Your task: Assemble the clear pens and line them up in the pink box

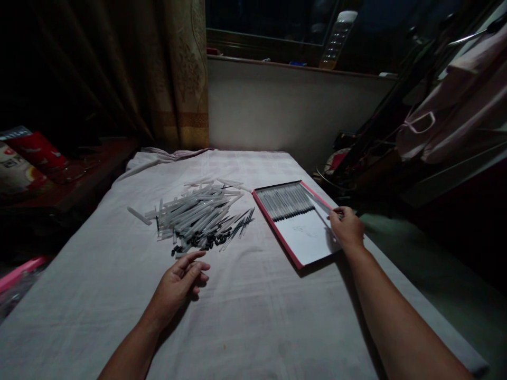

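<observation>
A pile of clear pen barrels, thin refills and small black caps (200,214) lies on the cloth-covered table. To its right sits a shallow red-edged tray (295,258) holding a row of assembled pens (287,201) in its far half. My left hand (180,285) rests on the cloth just below the pile, fingers loosely curled and apart, holding nothing. My right hand (347,227) lies on the tray's right edge, its fingers closed around a pen at the rim.
The pale cloth (245,316) covers the whole table, which drops off at the right edge. A curtain (180,74) hangs behind on the left, a wall and window ledge (293,66) behind. Red packets (27,158) sit on a dark sideboard at left; clothes hang at right.
</observation>
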Demonstrator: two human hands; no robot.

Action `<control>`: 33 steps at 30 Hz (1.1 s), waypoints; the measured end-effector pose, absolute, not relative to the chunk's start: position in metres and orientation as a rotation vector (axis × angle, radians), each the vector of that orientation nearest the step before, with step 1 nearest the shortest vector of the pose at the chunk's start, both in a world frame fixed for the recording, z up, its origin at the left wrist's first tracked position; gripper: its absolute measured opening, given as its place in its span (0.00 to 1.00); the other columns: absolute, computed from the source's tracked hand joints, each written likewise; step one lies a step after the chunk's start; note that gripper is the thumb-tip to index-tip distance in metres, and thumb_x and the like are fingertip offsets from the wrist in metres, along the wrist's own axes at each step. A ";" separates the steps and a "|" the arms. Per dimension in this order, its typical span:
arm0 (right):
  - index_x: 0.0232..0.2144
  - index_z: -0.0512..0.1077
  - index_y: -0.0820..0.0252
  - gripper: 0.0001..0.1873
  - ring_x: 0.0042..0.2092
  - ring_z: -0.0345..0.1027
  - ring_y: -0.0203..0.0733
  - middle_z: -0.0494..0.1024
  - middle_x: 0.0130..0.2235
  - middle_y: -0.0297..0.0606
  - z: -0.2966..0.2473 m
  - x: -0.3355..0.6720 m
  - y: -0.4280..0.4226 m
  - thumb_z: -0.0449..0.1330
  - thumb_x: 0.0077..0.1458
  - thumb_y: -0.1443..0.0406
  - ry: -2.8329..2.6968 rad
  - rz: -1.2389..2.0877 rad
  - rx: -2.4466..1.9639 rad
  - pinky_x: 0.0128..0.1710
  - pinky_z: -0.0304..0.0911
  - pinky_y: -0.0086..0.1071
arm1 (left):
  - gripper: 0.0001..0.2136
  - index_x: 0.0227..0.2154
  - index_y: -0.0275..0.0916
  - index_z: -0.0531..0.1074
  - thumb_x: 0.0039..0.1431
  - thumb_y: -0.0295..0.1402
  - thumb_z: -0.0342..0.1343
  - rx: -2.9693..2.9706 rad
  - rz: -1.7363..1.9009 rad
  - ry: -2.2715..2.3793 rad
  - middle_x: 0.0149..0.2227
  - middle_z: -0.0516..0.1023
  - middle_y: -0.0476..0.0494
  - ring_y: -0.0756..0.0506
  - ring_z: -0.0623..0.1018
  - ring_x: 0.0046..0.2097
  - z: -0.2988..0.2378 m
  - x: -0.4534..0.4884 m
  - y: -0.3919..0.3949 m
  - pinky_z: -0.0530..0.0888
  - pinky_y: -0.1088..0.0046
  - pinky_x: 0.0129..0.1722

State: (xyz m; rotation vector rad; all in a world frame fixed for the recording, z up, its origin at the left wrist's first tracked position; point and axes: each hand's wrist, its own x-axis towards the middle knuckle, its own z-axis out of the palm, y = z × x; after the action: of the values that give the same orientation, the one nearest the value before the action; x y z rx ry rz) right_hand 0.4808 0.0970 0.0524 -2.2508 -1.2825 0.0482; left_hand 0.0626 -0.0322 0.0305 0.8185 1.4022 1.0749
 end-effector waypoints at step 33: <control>0.49 0.79 0.69 0.19 0.52 0.74 0.59 0.79 0.50 0.61 0.048 0.491 0.158 0.56 0.63 0.61 -1.718 -0.023 -2.721 0.46 0.69 0.42 | 0.33 0.40 0.38 0.76 0.34 0.55 0.71 0.774 1.070 1.449 0.30 0.79 0.46 0.51 0.72 0.24 0.034 0.065 -0.034 0.68 0.77 0.20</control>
State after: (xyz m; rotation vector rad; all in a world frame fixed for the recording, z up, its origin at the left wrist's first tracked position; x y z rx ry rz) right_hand 0.4907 0.1583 0.0475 -2.7207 -1.7180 -0.0231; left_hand 0.0646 -0.0338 0.0341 0.7739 1.4491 1.0701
